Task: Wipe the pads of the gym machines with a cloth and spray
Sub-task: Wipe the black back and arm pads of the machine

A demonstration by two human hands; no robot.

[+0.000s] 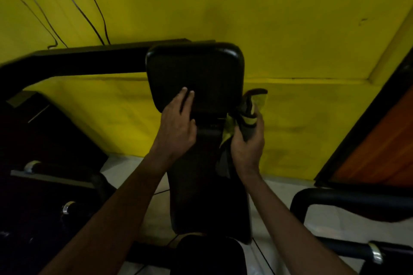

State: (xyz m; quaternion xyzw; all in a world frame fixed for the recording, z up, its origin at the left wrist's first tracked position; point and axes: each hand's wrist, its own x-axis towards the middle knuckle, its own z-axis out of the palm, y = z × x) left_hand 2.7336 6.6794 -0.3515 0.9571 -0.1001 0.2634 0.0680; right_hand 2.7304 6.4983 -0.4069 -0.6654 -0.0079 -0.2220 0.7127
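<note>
Yellow wall [290, 18], bottle [248, 130] in right hand [247, 147]

Wall [268, 18] yellow, thin black cables [105, 29] across it. Pad [194, 73] plain black. Cloth [249, 119] grey with yellow-green patches. Door [380, 145] orange-brown, dark frame. Floor [335, 219] pale grey. Bars [78, 62] black, chrome ends.

Pale floor [281, 187], black gym machine [207, 196] standing on it

This is a gym: a black upholstered machine pad [194, 73] stands before a yellow wall [279, 11], a tubular frame [89, 62] to its left and chrome-tipped handles [375, 254] below it.
</note>
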